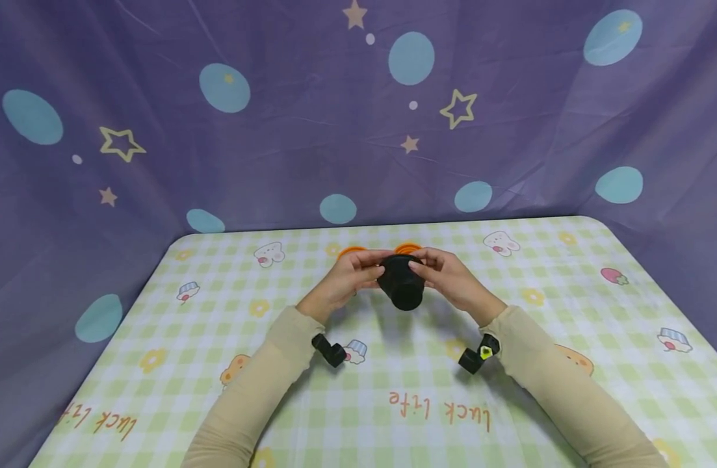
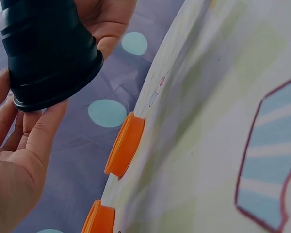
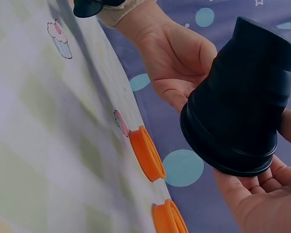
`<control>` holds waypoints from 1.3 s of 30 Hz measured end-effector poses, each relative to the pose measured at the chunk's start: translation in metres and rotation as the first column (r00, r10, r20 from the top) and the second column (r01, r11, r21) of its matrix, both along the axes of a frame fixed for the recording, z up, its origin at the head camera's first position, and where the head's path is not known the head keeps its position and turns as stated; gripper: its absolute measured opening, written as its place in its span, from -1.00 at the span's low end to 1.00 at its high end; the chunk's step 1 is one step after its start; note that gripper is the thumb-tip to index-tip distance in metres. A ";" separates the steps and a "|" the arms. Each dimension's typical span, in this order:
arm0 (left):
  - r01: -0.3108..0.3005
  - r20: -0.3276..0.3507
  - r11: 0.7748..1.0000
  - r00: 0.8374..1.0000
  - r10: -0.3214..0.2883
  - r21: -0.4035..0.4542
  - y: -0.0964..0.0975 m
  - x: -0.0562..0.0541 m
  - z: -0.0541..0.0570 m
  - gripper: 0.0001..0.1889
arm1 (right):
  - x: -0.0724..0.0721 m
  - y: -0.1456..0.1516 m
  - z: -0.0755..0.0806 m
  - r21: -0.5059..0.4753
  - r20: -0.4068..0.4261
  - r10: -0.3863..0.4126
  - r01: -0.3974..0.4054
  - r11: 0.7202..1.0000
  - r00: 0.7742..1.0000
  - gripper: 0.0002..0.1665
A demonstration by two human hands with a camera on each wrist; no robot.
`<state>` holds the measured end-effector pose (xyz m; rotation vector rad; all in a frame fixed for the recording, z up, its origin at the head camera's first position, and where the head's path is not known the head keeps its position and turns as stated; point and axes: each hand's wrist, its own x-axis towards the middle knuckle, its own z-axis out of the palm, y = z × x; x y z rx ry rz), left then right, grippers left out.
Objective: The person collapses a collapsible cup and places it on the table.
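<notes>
Head view: purple patterned curtain (image 1: 311, 149) beyond both hands. Green-checked tablecloth (image 1: 329, 422) under the hands. Beige sleeves (image 1: 569, 377) run back from them. Left hand (image 1: 348, 276) and right hand (image 1: 456, 281) both grip the one black cup-like piece (image 1: 406, 289), thumbs and fingers around its wide rim from opposite sides. Piece is between the hands, raised off the cloth, narrow end toward the person. Two round orange pieces (image 2: 128, 145) sit on the cloth, just past the hands. Small black wrist cameras (image 1: 330, 351), one behind each hand.
</notes>
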<state>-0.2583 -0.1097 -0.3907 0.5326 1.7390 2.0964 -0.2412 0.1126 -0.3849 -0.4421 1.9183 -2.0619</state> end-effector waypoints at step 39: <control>-0.145 -0.390 0.959 0.920 0.040 -0.244 0.000 0.011 0.020 -0.69 | 0.003 -0.005 0.008 0.155 -0.352 0.018 0.039 0.987 0.936 -0.64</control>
